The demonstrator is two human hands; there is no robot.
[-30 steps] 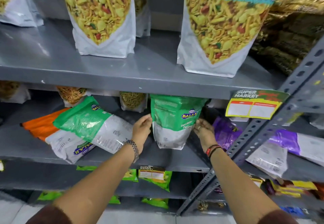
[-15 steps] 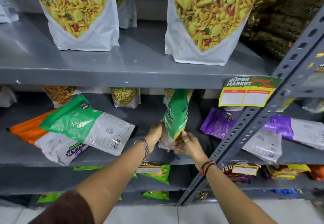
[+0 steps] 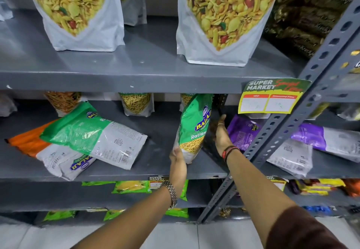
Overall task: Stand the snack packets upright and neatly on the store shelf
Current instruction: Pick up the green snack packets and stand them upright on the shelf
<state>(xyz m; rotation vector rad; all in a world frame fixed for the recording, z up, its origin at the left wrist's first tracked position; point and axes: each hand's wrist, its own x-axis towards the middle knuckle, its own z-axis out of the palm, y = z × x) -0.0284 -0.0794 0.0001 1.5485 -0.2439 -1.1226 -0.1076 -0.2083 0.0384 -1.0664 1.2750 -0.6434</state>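
A green snack packet point(image 3: 194, 126) stands nearly upright on the middle grey shelf point(image 3: 155, 169), its front turned toward the right. My left hand point(image 3: 178, 160) grips its lower left corner. My right hand point(image 3: 221, 134) rests flat against its right side, fingers straight and pointing up. To the left, another green packet point(image 3: 91, 134) lies flat, on top of an orange packet point(image 3: 27, 141) and a third packet point(image 3: 66, 163). A purple packet point(image 3: 241, 132) lies flat just right of my right hand.
A slanted perforated metal upright point(image 3: 288, 126) crosses in front at right, carrying a price label point(image 3: 270, 97). More purple packets point(image 3: 327, 141) lie flat beyond it. Large mix bags point(image 3: 220, 21) stand on the upper shelf. Small packets stand at the back of the middle shelf.
The green packet has been turned from back-facing to edge-on and then front-facing right. My left hand slid down to its bottom corner; my right hand moved up along its side.
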